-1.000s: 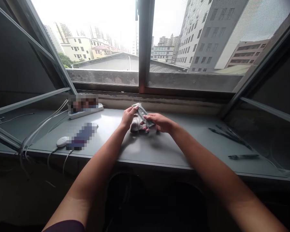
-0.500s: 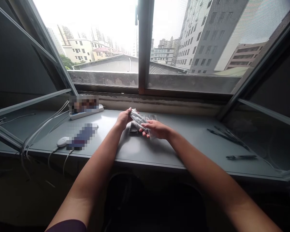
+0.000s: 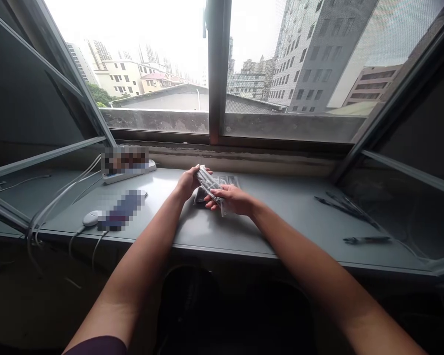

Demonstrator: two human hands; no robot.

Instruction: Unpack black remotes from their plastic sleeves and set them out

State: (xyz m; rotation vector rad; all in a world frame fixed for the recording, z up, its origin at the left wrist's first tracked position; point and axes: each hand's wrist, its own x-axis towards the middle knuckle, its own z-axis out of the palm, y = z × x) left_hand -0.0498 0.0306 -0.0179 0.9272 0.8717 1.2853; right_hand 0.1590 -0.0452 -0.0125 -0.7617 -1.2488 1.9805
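Between my two hands is a slim clear plastic packet [image 3: 209, 184] with something grey-white inside, slanting down from left to right above the desk. My left hand [image 3: 187, 183] pinches its upper left end. Lower down, my right hand [image 3: 236, 200] grips the other end, thumb on top and fingers underneath. A loose corner of the plastic hangs below the right thumb. Behind and under the hands lie several more clear packets [image 3: 231, 180] with dark or grey contents, partly covered by my hands. What exactly the held packet contains is too small to make out.
A white power strip [image 3: 129, 175] and a blurred-out phone-like object [image 3: 122, 212] lie at left, beside a white rounded charger [image 3: 92, 218] with cables. Pens [image 3: 367, 240] rest on the right. Metal-framed panels flank the grey desk [image 3: 222, 241]; a window [image 3: 163, 98] stands behind.
My right hand has moved slightly left and the packet now slants a little more steeply. Both hands keep their hold. The whole view has shifted slightly.
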